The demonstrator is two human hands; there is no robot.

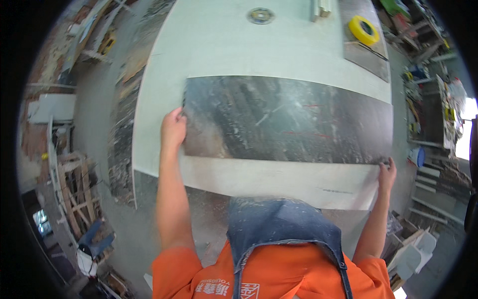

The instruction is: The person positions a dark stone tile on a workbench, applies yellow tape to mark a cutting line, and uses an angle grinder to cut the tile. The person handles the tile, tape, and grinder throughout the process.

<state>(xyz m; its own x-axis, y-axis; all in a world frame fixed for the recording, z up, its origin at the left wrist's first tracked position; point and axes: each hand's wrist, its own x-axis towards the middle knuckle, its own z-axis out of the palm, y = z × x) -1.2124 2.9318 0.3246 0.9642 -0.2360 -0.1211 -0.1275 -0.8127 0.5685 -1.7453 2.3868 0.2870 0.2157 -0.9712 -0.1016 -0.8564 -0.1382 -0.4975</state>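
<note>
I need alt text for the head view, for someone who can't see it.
A dark marbled panel is held at a pale worktable, with the left hand at its left edge and the right hand at its near right corner. Beyond it, a yellow tape roll lies on a grey board at right, and a round disc lies farther back.

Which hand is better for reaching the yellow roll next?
Probably the right hand, at the right end of the dark panel, nearer the yellow roll; the left hand is at the opposite end.

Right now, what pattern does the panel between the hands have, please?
The panel is streaky, marbled dark grey, clearest in the head view.
</note>
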